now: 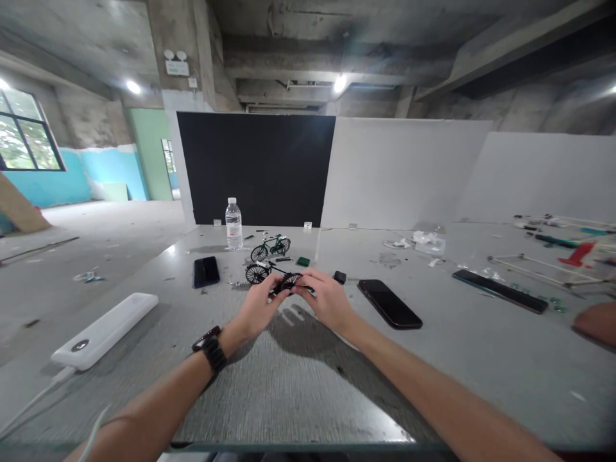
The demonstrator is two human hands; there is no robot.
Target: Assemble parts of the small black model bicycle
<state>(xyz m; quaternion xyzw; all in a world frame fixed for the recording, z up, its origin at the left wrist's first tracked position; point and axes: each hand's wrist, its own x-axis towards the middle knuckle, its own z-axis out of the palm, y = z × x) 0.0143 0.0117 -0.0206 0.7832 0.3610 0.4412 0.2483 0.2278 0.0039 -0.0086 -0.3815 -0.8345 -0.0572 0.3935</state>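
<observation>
A black model bicycle (257, 273) lies near the middle of the table, its spoked wheels showing. My left hand (261, 301) pinches the lower edge of its right-hand wheel, and the fingers are closed. My right hand (323, 296) grips the same wheel from the other side, thumb close to the left fingertips. Part of the wheel is hidden by the fingers. Just behind stands a green model bicycle (271, 247), touched by neither hand. A small green piece (303, 262) and a small black block (339, 277) lie close to the hands.
A water bottle (233, 226) stands at the back. Phones lie left (206, 271) and right (391, 304). A white power bank (104, 331) with a cable is at the left. A long black strip (499, 290) and white frame parts lie right, near part of another person's hand (597, 325).
</observation>
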